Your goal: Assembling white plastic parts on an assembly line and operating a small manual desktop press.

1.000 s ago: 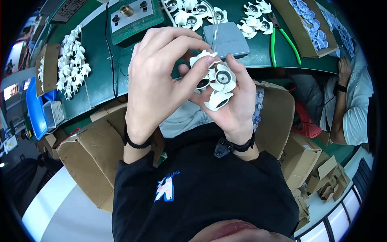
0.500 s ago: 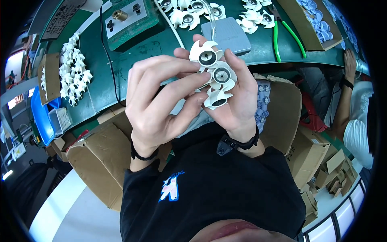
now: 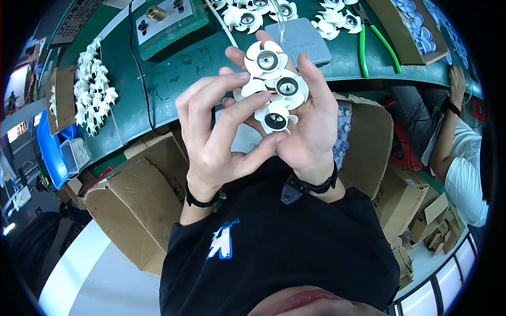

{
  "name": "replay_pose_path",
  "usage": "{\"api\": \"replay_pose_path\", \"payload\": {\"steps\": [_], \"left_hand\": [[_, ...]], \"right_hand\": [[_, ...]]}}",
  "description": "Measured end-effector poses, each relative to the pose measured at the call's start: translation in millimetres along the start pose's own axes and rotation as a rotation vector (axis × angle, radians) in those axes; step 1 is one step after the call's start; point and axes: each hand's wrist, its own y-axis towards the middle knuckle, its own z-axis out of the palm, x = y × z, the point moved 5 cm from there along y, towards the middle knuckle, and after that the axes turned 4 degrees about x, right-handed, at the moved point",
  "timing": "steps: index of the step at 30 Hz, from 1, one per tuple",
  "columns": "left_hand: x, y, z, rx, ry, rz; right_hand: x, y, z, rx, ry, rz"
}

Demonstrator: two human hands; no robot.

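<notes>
A heap of white fan wheels [image 3: 92, 87] lies far left on the green counter [image 3: 174, 68]. The left hand [image 3: 219, 139] and right hand [image 3: 308, 124] both close their fingers on three stacked fan wheels [image 3: 274, 87], held above the cardboard box [image 3: 142, 195].

Three small white plastic impellers [image 3: 274, 87], each with curved blades around a dark round hub ringed in metal, sit bunched in a rough column, hubs facing up at the camera, blades overlapping, held up above the green worktop [image 3: 174, 68].
</notes>
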Motion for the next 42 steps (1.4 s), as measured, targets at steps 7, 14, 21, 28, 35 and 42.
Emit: {"api": "replay_pose_path", "payload": {"steps": [7, 14, 21, 28, 35, 42], "left_hand": [[-6.2, -2.6, -4.3, -0.025, 0.019, -0.001], [-3.0, -2.5, -1.7, 0.085, 0.058, 0.016], [-6.3, -20.6, 11.1, -0.577, -1.303, -0.761], [28.0, -55.3, 4.4, -0.650, -1.552, -1.084], [46.7, -54.1, -29.8, -0.986, -2.468, -0.869], [201.1, -51.3, -189.0, -1.149, -1.849, -0.516]], "right_hand": [[-3.7, -0.6, 7.6, -0.002, -0.108, -0.050], [-3.9, 3.5, 0.7, 0.043, -0.019, -0.060], [-33.0, 4.2, 26.0, 0.145, -0.404, -0.316], [-73.0, 7.6, 56.8, 0.440, -2.067, -0.947], [-40.0, -10.0, 70.7, 0.532, -1.786, -1.130], [24.7, -23.9, 30.3, 0.226, -1.798, -1.230]]}}
